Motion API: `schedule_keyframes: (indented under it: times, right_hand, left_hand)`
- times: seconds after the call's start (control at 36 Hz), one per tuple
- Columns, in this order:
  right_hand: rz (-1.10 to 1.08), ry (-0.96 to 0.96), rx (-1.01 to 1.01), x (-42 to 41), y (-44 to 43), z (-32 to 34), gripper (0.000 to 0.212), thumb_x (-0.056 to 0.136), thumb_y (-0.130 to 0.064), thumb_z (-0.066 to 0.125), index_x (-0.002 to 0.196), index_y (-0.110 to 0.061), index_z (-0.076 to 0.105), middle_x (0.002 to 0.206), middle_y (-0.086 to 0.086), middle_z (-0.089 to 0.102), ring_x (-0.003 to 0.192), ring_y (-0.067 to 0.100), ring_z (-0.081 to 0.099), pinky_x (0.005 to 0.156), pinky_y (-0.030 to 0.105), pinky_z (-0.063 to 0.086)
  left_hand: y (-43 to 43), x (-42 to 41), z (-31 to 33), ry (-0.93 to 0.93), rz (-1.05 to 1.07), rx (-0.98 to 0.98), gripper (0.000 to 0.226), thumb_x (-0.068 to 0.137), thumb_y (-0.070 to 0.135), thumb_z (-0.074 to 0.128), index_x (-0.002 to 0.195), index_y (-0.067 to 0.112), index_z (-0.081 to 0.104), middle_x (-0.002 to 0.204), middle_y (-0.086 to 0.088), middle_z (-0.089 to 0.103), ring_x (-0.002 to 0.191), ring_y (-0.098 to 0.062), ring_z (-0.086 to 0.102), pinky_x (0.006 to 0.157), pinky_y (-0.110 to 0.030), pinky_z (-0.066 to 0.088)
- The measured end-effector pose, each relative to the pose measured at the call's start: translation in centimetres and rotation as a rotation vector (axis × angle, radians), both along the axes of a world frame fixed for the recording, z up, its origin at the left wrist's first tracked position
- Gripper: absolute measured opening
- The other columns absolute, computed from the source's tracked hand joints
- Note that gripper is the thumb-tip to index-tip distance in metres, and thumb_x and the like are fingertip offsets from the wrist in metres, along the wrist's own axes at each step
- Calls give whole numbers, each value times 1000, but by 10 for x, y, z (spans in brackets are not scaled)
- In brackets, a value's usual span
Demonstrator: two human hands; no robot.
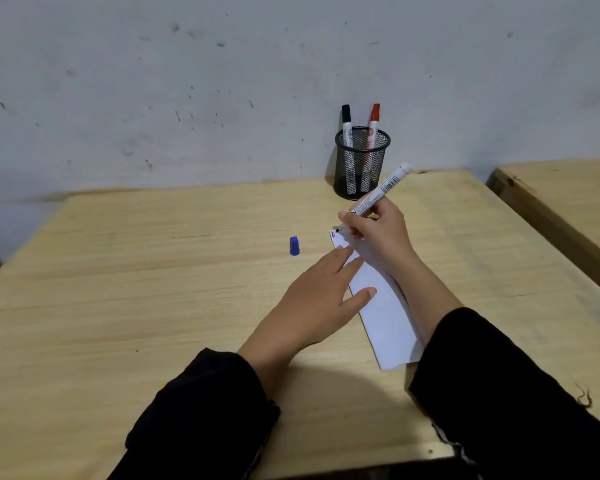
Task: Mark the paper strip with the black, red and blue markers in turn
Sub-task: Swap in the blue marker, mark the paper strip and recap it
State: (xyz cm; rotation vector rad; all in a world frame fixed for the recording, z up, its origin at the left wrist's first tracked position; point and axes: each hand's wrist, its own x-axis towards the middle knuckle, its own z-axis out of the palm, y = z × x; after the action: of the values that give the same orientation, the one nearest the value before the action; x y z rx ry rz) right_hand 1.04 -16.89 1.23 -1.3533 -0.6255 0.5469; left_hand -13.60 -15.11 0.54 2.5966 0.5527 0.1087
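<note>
Paper strip [383,306] — thin, light, quick to slide — lies under your flat, open left hand [312,299]; your right hand [378,230] grips the blue marker [378,192] — tip beyond your fingertips.

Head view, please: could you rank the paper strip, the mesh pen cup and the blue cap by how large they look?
1. paper strip, longest, though nearest the camera and partly hidden by the left hand and right hand.
2. mesh pen cup, farther back.
3. blue cap, clearly the smallest.
</note>
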Motion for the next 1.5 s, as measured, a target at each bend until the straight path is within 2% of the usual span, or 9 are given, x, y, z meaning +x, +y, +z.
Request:
schedule_keyframes:
  times: [0.14, 0.22, 0.39, 0.58, 0.83, 0.92, 1.06, 1.14, 1.5]
  right_hand:
    - [-9, -34, -19, 0, 0, 0, 18, 81, 0, 68, 90, -2, 52, 77, 5, 49, 69, 15, 57, 67, 27, 58]
    - [-10, -46, -40, 0, 1, 0, 17, 81, 0, 68, 88, -3, 53, 78, 5, 49, 70, 16, 57, 69, 30, 58]
    - [-4, -31, -45, 1, 1, -1, 16, 80, 0, 68, 84, -5, 54, 80, 6, 51, 64, 10, 59, 59, 19, 54]
    - [7, -31, -51, 3, 1, -1, 16, 79, 3, 66, 79, -4, 52, 72, 5, 48, 50, 5, 52, 58, 21, 54]
    - [24, 31, -11, 5, 2, -2, 17, 78, 6, 65, 79, -5, 51, 69, 5, 49, 52, 8, 53, 59, 23, 54]
    - [-4, 26, 10, 8, 1, -4, 18, 78, 2, 67, 79, -8, 52, 69, 5, 52, 52, 10, 54, 65, 30, 54]
    - [-33, -53, 38, 11, 1, -5, 15, 79, -9, 71, 83, -10, 57, 71, 1, 59, 57, 10, 59, 63, 24, 51]
    - [-31, -42, 44, 13, 0, -4, 14, 80, -12, 71, 85, -9, 58, 76, 8, 63, 61, 15, 60, 66, 27, 52]
    - [-21, 344, 261, -3, -8, 5, 11, 83, -2, 66, 79, -9, 58, 62, 1, 58, 53, 7, 52, 56, 15, 48]
  left_hand:
    - [-1, 0, 2, 10, -2, 5, 61, 96, 51, 32, 150, 26, 18, 161, 7, 9, 148, -9, 6, 119, -36, 20]
    - [-1, 1, 2, 16, 0, 10, 61, 96, 51, 31, 150, 26, 18, 161, 7, 9, 148, -10, 6, 119, -37, 20]
    - [0, 0, 2, 10, -2, 3, 60, 97, 51, 31, 150, 27, 18, 161, 8, 9, 148, -9, 6, 118, -36, 21]
    - [1, 1, 1, -6, -13, 5, 60, 97, 50, 32, 150, 25, 21, 161, 7, 12, 147, -8, 9, 118, -38, 23]
    - [2, 1, -1, -13, -6, -3, 60, 96, 51, 33, 149, 25, 21, 161, 8, 10, 147, -8, 7, 118, -35, 21]
    - [2, 0, -1, -19, -4, -5, 60, 96, 51, 34, 149, 24, 22, 161, 8, 11, 147, -7, 6, 118, -34, 19]
    - [4, 1, -2, -35, -4, -7, 61, 95, 51, 36, 149, 24, 24, 160, 9, 12, 147, -7, 6, 117, -31, 18]
    - [4, 1, -3, -45, -3, -8, 61, 95, 52, 37, 149, 24, 25, 160, 10, 12, 147, -6, 6, 116, -30, 17]
    - [8, 3, -7, -109, -2, -54, 63, 93, 52, 41, 147, 24, 28, 159, 10, 13, 145, -4, 12, 110, -25, 21]
